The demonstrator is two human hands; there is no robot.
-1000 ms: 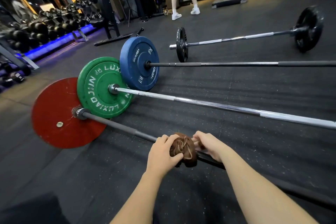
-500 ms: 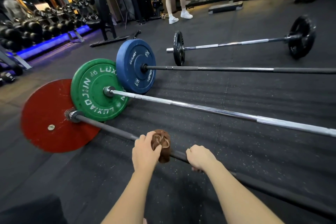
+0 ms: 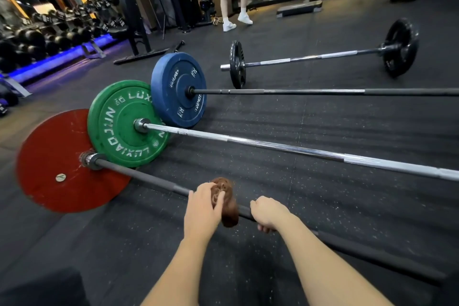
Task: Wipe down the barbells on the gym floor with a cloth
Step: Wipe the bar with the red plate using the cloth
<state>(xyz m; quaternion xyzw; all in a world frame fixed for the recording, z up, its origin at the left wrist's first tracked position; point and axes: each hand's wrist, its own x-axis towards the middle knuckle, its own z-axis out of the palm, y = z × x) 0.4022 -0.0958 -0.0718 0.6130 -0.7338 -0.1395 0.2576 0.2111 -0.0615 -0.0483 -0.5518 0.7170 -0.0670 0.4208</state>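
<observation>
— We are losing part of the dark bar (image 3: 149, 179) under the brown cloth (image 3: 224, 202), and we are not making out its right end.
— We are also missing the fingertips of the right hand (image 3: 268, 213), curling beneath it. The silver bar (image 3: 298, 149) is running off the right edge, and the dumbbells (image 3: 49, 37) are blurring together.

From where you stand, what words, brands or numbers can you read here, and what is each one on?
"LUXIAOJUN": green plate, white letters round its lower face.
"LUX": top of the green plate; the rest is hidden behind the blue plate.
"HAMMER" and "STRENGT": blue plate, faint, the last letter unclear.
Small numbers on both plates: too blurred to read.
Red plate: no lettering visible.
</observation>
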